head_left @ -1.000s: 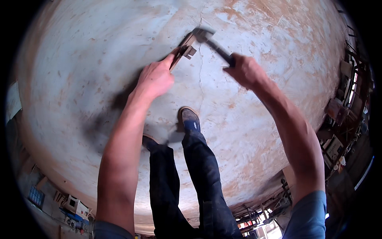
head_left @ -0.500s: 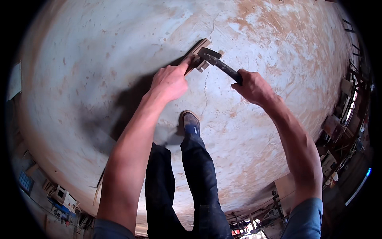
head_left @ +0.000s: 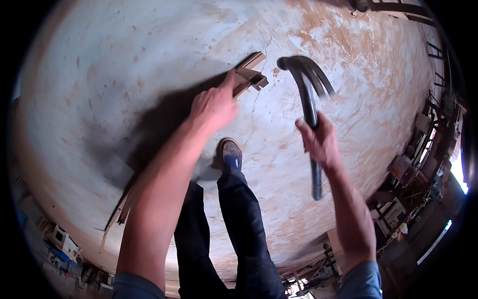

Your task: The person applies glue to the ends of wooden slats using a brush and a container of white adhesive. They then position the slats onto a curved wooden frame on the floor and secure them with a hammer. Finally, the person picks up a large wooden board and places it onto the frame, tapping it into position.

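Observation:
My right hand [head_left: 321, 139] grips a claw hammer [head_left: 308, 94] partway along its dark handle, with the head raised and apart from the wood. The claw is slightly blurred. To its left, my left hand [head_left: 215, 107] holds a grooved strip of wood [head_left: 254, 60], which lies at a slant. A smaller piece of wood with a notched end [head_left: 256, 79] crosses the strip at my fingertips. Its joint with the strip is partly hidden by the fingers.
Beneath me is a worn, whitish floor [head_left: 308, 214] with brown patches and a thin crack. My shoe [head_left: 231, 151] stands just below the wood. Thin wooden sticks [head_left: 117, 214] lie left of my left arm. Cluttered equipment [head_left: 398, 214] lines the right edge.
The hammer has lifted off the wood and swung right, turning upright in my right hand. My left hand stays on the wood, where the crosspiece now shows more fully.

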{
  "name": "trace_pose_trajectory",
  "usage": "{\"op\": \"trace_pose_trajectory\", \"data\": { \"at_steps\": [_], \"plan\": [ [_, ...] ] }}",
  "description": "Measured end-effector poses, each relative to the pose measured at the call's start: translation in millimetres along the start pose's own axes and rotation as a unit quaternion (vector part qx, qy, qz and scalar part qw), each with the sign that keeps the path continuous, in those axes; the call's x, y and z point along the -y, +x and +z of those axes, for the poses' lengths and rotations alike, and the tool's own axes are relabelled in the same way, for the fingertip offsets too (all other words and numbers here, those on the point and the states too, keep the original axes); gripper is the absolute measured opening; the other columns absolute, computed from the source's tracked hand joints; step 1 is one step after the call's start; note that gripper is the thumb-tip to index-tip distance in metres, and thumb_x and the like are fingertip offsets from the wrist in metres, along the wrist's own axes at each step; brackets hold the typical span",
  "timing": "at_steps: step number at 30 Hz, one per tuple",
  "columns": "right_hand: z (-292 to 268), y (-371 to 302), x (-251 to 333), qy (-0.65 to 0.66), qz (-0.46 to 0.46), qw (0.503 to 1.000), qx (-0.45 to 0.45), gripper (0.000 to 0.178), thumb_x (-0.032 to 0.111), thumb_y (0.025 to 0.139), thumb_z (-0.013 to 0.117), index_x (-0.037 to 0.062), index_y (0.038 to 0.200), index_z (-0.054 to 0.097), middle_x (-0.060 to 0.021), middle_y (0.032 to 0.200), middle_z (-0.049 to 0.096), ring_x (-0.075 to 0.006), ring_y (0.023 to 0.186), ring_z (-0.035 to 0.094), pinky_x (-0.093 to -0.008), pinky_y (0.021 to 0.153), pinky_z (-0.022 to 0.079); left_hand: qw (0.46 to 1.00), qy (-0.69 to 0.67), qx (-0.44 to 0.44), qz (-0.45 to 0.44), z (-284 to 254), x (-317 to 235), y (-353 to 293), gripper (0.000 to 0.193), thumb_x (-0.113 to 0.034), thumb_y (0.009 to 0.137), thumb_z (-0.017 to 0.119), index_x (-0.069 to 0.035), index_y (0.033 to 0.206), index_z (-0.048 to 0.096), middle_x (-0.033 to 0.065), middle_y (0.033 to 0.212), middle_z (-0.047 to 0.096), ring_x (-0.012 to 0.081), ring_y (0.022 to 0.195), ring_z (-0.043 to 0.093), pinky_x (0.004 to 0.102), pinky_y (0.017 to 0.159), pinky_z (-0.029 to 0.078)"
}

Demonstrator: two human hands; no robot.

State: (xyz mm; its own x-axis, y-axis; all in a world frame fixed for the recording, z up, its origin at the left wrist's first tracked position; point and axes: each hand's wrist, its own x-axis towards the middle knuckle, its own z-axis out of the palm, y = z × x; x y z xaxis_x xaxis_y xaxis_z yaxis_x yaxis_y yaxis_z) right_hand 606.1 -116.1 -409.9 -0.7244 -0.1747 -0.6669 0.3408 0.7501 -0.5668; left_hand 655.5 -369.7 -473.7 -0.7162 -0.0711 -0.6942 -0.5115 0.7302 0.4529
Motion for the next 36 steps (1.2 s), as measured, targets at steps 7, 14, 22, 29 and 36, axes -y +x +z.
{"op": "trace_pose_trajectory", "data": {
  "at_steps": [7,14,22,29,36],
  "plan": [
    [35.3,-80.7,-20.2,0.164,-0.056,0.983,0.060,0.041,0.041,0.090,0.060,0.0017,0.096,0.051,-0.0025,0.067,0.052,-0.0095,0.057,0.051,-0.0238,0.050,0.043,0.996,0.010,-0.066,-0.061,34.3,122.5,-130.7,0.051,-0.017,0.086,0.056,-0.008,0.134,0.043,0.0256,0.099,0.064,0.0416,0.092,0.061,0.0510,0.082,0.047],
    [69.3,-69.7,-28.3,0.014,-0.065,0.997,0.042,0.041,0.040,0.092,0.051,0.0000,0.086,0.055,-0.0094,0.059,0.055,-0.0192,0.054,0.056,-0.0333,0.053,0.045,0.986,0.049,-0.140,-0.076,74.0,167.1,-161.6,0.036,-0.011,0.082,0.056,-0.010,0.119,0.054,0.0200,0.094,0.066,0.0391,0.087,0.063,0.0516,0.075,0.050],
    [74.1,-64.4,-22.1,-0.016,-0.085,0.995,0.048,0.036,0.035,0.091,0.055,-0.0009,0.090,0.056,-0.0131,0.061,0.056,-0.0272,0.054,0.057,-0.0370,0.053,0.046,0.985,0.068,-0.116,-0.105,78.5,166.5,-159.9,0.035,-0.007,0.077,0.056,-0.011,0.112,0.056,0.0178,0.089,0.066,0.0386,0.081,0.064,0.0505,0.071,0.052],
    [82.4,-59.5,-39.2,-0.118,-0.043,0.990,0.065,0.032,0.030,0.089,0.056,-0.0018,0.082,0.055,-0.0123,0.062,0.056,-0.0284,0.055,0.059,-0.0367,0.052,0.046,0.987,0.049,-0.122,-0.090,83.5,171.3,-156.8,0.032,-0.008,0.076,0.057,-0.010,0.108,0.057,0.0162,0.090,0.066,0.0378,0.082,0.064,0.0501,0.069,0.052],
    [93.8,-53.9,-39.2,-0.118,-0.043,0.988,0.086,0.028,0.023,0.089,0.056,-0.0028,0.078,0.056,-0.0151,0.060,0.056,-0.0257,0.051,0.055,-0.0398,0.048,0.042,0.990,0.046,-0.094,-0.099,77.3,169.5,-156.3,0.023,-0.008,0.079,0.054,-0.008,0.102,0.057,0.0172,0.089,0.067,0.0373,0.084,0.065,0.0488,0.070,0.053]
  ]
}}
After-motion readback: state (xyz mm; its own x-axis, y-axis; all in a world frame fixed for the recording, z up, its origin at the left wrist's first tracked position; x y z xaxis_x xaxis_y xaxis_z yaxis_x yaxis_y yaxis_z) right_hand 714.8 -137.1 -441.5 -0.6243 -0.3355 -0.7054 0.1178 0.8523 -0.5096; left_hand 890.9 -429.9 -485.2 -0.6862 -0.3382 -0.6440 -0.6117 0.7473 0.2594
